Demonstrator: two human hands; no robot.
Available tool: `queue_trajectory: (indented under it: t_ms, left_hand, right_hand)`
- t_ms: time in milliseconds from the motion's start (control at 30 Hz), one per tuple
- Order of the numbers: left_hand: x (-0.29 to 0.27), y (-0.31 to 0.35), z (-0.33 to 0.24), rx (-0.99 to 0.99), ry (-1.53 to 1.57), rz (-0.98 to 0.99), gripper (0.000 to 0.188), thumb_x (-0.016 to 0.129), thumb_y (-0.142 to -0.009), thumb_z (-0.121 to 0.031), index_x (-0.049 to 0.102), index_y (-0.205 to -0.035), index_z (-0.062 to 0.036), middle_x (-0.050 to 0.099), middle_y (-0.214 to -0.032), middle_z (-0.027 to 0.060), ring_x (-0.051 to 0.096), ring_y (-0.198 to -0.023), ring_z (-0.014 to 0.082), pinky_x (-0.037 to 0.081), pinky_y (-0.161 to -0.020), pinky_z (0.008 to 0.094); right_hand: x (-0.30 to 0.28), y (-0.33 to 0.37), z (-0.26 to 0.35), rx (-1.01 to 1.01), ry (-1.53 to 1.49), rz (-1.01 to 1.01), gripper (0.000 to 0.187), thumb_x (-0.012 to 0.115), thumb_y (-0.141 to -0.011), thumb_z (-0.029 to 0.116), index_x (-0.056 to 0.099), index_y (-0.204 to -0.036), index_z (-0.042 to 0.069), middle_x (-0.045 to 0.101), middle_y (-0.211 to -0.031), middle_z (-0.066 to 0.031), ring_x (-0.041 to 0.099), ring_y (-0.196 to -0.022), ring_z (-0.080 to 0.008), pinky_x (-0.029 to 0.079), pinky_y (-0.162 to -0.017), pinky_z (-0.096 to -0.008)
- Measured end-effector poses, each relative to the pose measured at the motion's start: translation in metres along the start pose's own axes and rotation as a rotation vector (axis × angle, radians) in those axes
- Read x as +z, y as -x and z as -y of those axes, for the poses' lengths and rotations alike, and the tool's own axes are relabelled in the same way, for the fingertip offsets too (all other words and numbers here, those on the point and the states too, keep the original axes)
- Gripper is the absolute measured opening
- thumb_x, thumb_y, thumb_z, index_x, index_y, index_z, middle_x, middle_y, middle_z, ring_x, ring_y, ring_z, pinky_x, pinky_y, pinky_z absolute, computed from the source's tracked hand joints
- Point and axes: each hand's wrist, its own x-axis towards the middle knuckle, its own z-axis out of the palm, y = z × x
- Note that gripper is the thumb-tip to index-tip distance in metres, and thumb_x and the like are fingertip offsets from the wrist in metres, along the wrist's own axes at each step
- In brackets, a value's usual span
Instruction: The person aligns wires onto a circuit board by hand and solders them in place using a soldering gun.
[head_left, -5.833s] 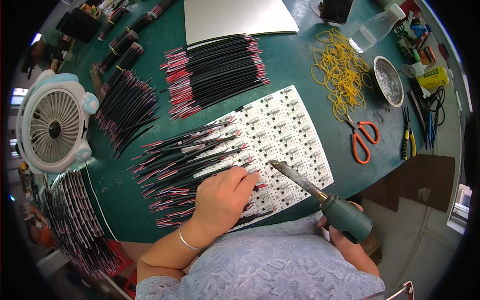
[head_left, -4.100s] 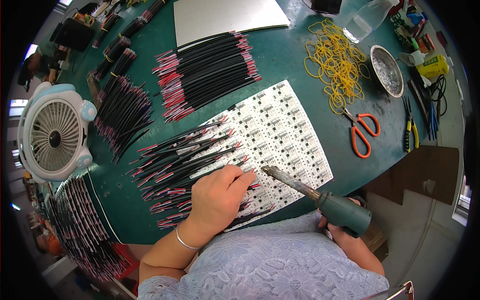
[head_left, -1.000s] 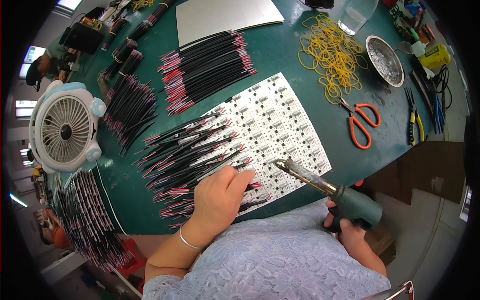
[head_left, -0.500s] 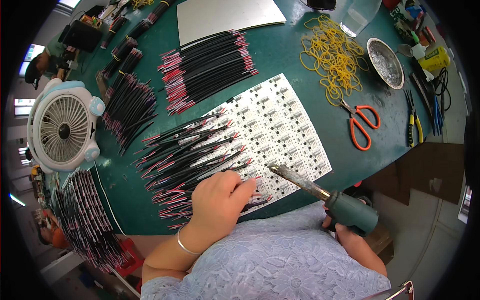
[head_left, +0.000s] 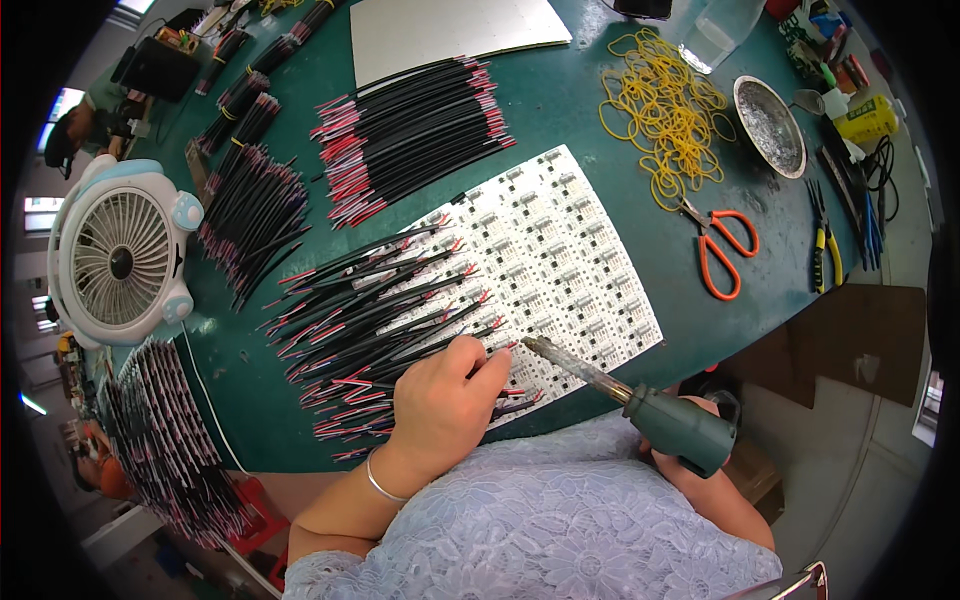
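Observation:
A white panel of small circuit boards (head_left: 560,240) lies on the table in front of me. Black cables (head_left: 370,300) with stripped red and white wire ends spread across its left part. My left hand (head_left: 448,395) is closed low over the panel, its thumb and finger pinching a cable whose red end shows at the fingertips; the rest of that cable is hidden under the hand. My right hand (head_left: 688,483) grips a soldering iron (head_left: 680,430) by its thick dark green handle. The iron's tip points left, right beside the pinched wire end.
Bundled black cables (head_left: 410,130) lie beyond the panel near a pale board (head_left: 450,40). Yellow rubber bands (head_left: 660,110), a metal bowl (head_left: 770,125), orange-handled scissors (head_left: 725,245) and yellow-black pliers (head_left: 825,245) lie on the right. A fan (head_left: 120,260) stands left.
The soldering iron has moved left, bringing its tip close to my left fingertips. My left hand has shifted slightly up and to the right, still pinching.

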Motion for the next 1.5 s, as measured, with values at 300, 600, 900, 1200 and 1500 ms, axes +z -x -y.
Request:
queue_trajectory:
  t_ms: [300,600,900,1200,1500]
  left_hand:
    - [-0.002,-0.002,0.000,-0.009,0.014,0.016,0.035,0.071,-0.059,0.002,0.068,-0.092,-0.0089,0.051,-0.077,0.0044,0.056,-0.059,0.0207,0.045,-0.048,0.0325]
    - [-0.003,-0.003,0.000,-0.011,0.025,0.020,0.034,0.070,-0.060,0.002,0.068,-0.092,-0.0087,0.051,-0.078,0.0050,0.055,-0.059,0.0216,0.045,-0.049,0.0332]
    - [0.000,-0.002,0.003,0.007,0.053,-0.027,0.027,0.068,-0.066,-0.001,0.068,-0.093,-0.0092,0.050,-0.077,0.0048,0.055,-0.058,0.0213,0.045,-0.049,0.0328]
    - [0.002,-0.002,0.006,0.041,0.089,-0.053,0.019,0.066,-0.074,-0.006,0.068,-0.093,-0.0094,0.049,-0.077,0.0043,0.053,-0.058,0.0201,0.044,-0.049,0.0318]
    - [0.001,-0.002,0.005,0.048,0.066,-0.044,0.019,0.066,-0.075,-0.007,0.067,-0.093,-0.0090,0.048,-0.078,0.0044,0.054,-0.058,0.0203,0.044,-0.049,0.0323]
  right_hand:
    - [-0.001,-0.014,0.003,-0.149,0.090,0.060,0.022,0.061,-0.088,0.017,0.062,-0.102,-0.001,0.063,-0.083,-0.0081,0.061,-0.060,-0.0178,0.048,-0.061,-0.0320]
    - [0.000,-0.006,0.009,0.019,0.033,0.024,0.029,0.063,-0.088,0.027,0.062,-0.095,-0.001,0.065,-0.081,-0.0088,0.062,-0.061,-0.0163,0.049,-0.059,-0.0295]
    - [0.002,-0.001,0.006,-0.064,0.075,-0.051,0.034,0.063,-0.088,0.029,0.060,-0.099,-0.002,0.063,-0.072,-0.0071,0.061,-0.060,-0.0150,0.049,-0.058,-0.0281]
    - [0.002,-0.002,0.009,0.016,0.026,-0.030,0.018,0.068,-0.074,0.004,0.066,-0.091,0.002,0.066,-0.085,-0.0122,0.064,-0.072,-0.0296,0.050,-0.064,-0.0357]
    - [-0.004,-0.007,0.012,-0.219,0.361,0.038,0.022,0.070,-0.068,0.007,0.069,-0.090,0.004,0.067,-0.085,-0.0109,0.063,-0.071,-0.0282,0.050,-0.064,-0.0351]
